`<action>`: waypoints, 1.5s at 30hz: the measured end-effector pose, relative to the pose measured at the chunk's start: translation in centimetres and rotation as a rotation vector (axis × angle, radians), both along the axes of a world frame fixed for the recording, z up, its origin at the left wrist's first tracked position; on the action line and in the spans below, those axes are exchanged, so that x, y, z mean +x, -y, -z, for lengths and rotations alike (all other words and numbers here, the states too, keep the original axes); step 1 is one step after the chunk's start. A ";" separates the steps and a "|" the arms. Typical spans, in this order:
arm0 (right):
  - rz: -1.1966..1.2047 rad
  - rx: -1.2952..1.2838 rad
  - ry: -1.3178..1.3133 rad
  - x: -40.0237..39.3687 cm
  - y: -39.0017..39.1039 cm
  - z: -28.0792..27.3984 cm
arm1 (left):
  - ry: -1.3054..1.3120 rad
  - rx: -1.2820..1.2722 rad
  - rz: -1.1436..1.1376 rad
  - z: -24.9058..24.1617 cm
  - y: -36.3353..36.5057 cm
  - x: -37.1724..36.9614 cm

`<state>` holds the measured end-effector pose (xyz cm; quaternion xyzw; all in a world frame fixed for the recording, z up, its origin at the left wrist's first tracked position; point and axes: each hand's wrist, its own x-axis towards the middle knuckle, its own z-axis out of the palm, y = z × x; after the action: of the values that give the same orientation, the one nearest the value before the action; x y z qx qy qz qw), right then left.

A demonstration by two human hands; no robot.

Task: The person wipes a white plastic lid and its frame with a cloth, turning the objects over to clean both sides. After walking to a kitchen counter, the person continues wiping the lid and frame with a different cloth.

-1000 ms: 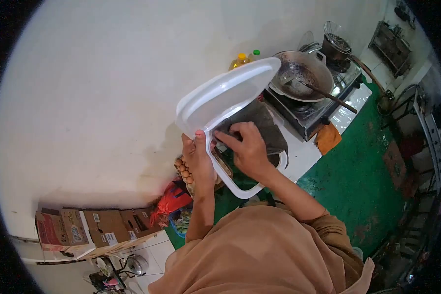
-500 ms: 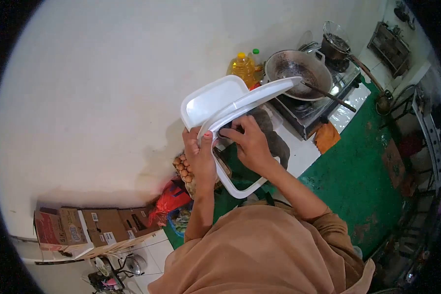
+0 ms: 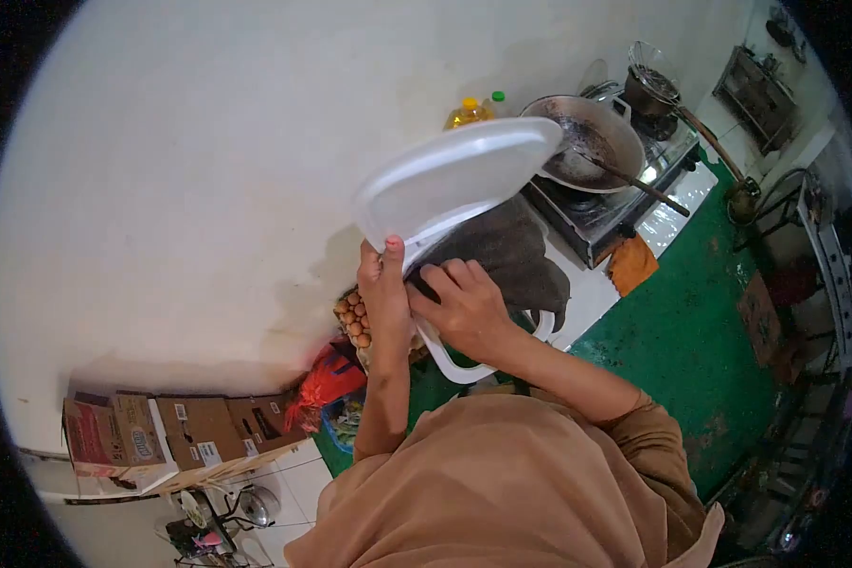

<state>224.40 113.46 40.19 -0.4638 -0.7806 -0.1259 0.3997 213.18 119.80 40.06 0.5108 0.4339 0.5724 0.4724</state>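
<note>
My left hand (image 3: 385, 298) is closed around the edge of a white plastic tray (image 3: 464, 175) with rounded corners, thumb on the near side. The tray is tilted up against the wall side. Below it hangs a white rounded rim (image 3: 466, 372), with green floor showing inside it; whether it joins the tray is hidden by my hands. My right hand (image 3: 466, 308) has its fingers curled on a dark grey cloth (image 3: 511, 251), close beside my left hand. The cloth drapes to the right, over part of the white rim.
A large pan (image 3: 587, 142) with a long-handled utensil sits on the gas stove (image 3: 592, 222). Oil bottles (image 3: 469, 114) stand behind the tray. Eggs (image 3: 353, 320) lie left of my forearm, near a red bag (image 3: 327, 383). An orange cloth (image 3: 631, 267) hangs at the counter's edge. Cardboard boxes (image 3: 194, 435) are lower left.
The tray has swung round so its broad face shows, and the second tray beside it is no longer separately visible. More of the grey cloth shows. My right hand has moved slightly down.
</note>
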 end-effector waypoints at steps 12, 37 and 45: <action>-0.251 -0.369 -0.035 3.9 5.1 3.0 | 0.143 0.136 -0.126 -3.4 -2.2 -3.3; 0.125 -0.557 -0.600 7.1 -0.4 2.5 | 0.255 0.367 -0.339 -4.4 -0.6 -3.9; 0.159 -0.185 -0.663 8.8 -1.7 -4.5 | 0.186 0.264 -0.204 -3.7 -1.2 -2.8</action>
<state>233.16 115.20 44.66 -0.5731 -0.5778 0.0721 0.5766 210.34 120.99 43.81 0.4666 0.3590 0.7141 0.3787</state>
